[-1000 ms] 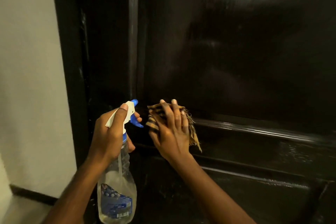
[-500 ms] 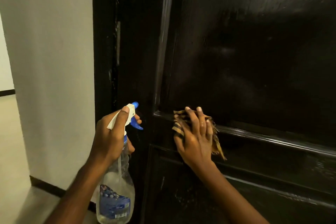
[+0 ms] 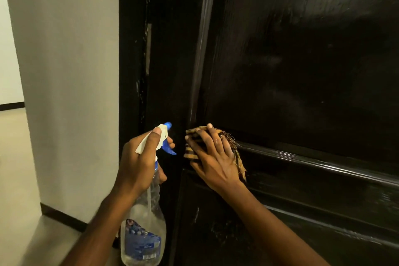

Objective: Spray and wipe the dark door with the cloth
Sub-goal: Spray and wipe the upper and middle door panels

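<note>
At the lower left corner of the door's upper panel, we note the right hand (image 3: 216,157) laid flat on the striped cloth (image 3: 191,152). Its fingers are straight and spread, pressing the cloth against the dark door (image 3: 302,71) where the upright edge meets the horizontal moulding (image 3: 313,157). Frayed threads hang out beneath the hand. We judge wiping to be the step in hand, with spraying paused. The left hand (image 3: 138,164) is wrapped round the neck of the spray bottle (image 3: 142,233), one digit lying along the white head and the others curled at the blue trigger (image 3: 169,150); whether they squeeze it, we cannot tell. The nozzle points at the door just beside the cloth. The next move probably calls for drawing the cloth rightward along the moulding under even, flat pressure, or for spraying the lower panel, which shows pale smears. The bottle is the only container: clear plastic, blue label, dip tube visible. It holds a clear liquid whose level we cannot read.
</note>
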